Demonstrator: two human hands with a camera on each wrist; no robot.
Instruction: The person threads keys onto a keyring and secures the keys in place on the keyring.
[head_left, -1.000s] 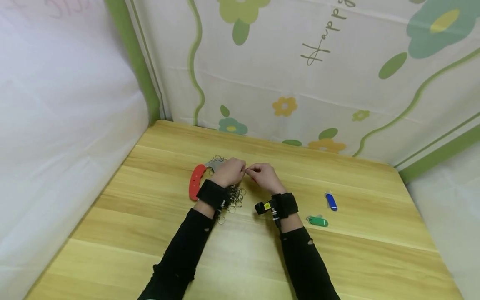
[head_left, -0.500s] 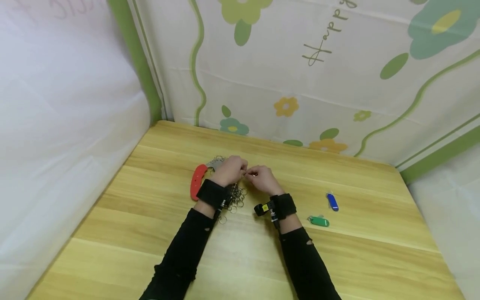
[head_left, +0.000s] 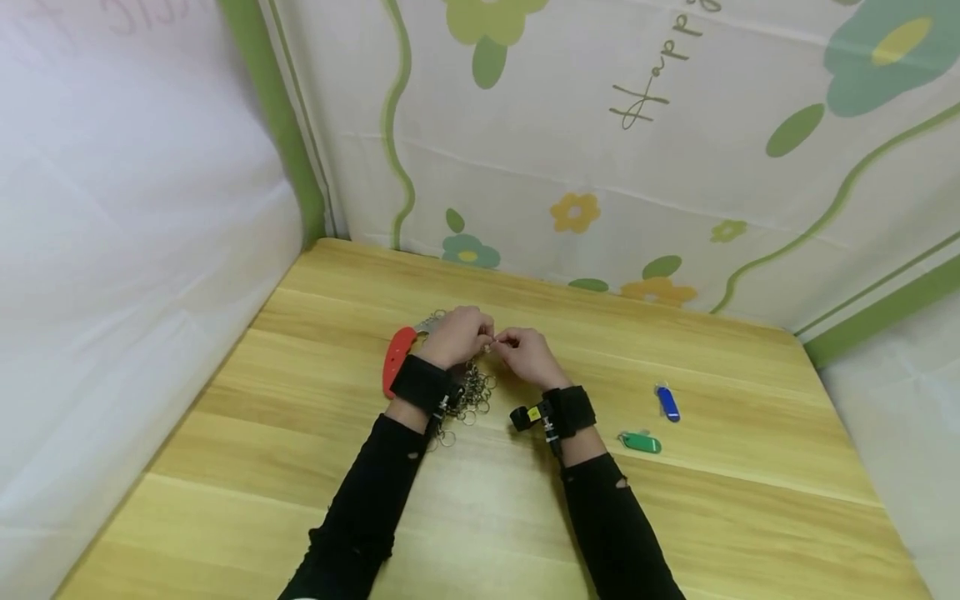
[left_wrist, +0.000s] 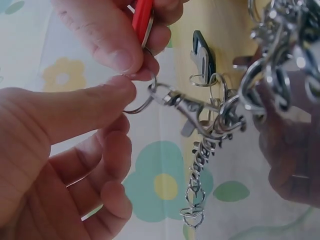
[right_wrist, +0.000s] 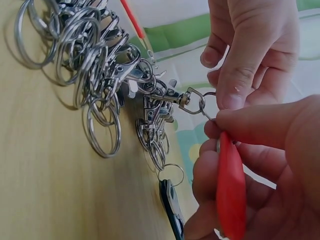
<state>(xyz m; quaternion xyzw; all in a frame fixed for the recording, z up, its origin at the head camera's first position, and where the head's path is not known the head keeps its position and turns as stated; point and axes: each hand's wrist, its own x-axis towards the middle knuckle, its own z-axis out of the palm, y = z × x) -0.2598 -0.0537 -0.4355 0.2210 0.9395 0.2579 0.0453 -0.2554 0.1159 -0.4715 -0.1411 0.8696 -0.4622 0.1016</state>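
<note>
Right wrist view: gripping red plastic tag [right_wrist: 231, 185] in curled right hand [head_left: 531, 358], pinching thin silver metal ring [left_wrist: 144, 106] with left hand [head_left: 459, 333], towards wooden table's [head_left: 247, 467] far edge. Barely shifted since moments ago; likely mid-joining.

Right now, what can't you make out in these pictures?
Head: part of the metal plate, behind the left hand.
Left wrist: far end of the red tag, cut off by the top edge.
Left wrist: metal cluster, blurred, cut off at right.
Right wrist: part of the ring, behind the right hand.

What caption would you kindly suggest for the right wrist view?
Right hand holding a red tag, left hand pinching a metal ring.
</note>
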